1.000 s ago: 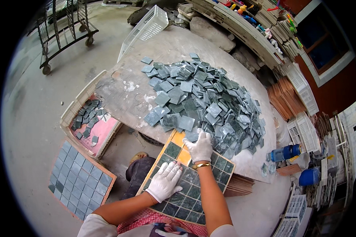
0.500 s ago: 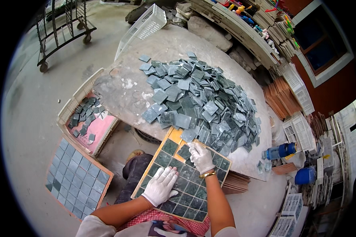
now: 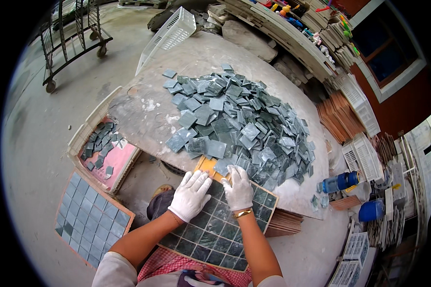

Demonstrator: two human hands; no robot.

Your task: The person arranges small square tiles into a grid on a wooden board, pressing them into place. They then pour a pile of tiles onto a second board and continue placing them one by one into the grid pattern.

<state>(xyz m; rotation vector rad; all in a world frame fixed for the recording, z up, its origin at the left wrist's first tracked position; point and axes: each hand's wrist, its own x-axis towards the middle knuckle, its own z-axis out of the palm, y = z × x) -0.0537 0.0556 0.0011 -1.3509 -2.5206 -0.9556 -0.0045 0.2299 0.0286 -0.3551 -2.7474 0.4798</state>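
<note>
- The tile board [image 3: 225, 234], an orange-edged square tray nearly full of dark green square tiles in rows, rests on the person's lap with its far corner propped on the near edge of the round stone table [image 3: 143, 119], seemingly so that loose pieces can slide straight onto it.
- Head view, at the board's far corner: the left hand [image 3: 190, 195], in a white glove, lies flat with fingers spread and together on the set tiles, apparently pressing them so the rows hold their place. It grips nothing.
- Just beside it, the gloved right hand [image 3: 238, 188] sits at the same corner, fingers curled down onto a tile at the edge of the last bare orange patch; whether a tile is pinched between the fingers cannot be told.
- Beyond the board, a heap of loose green tiles [image 3: 239, 124] covers much of the table, its near edge touching the board, within easy reach of both hands.
- Left of the board, a shallow tray with a pink liner [image 3: 115, 165] holds a few stray tiles, seemingly set apart from the main heap.
- Nearer, also left of the board, a second filled tile board [image 3: 88, 217] lies flat on the concrete floor, out of the way.
- Right of the board, a blue bottle [image 3: 340, 182] lies on its side by the table.
</note>
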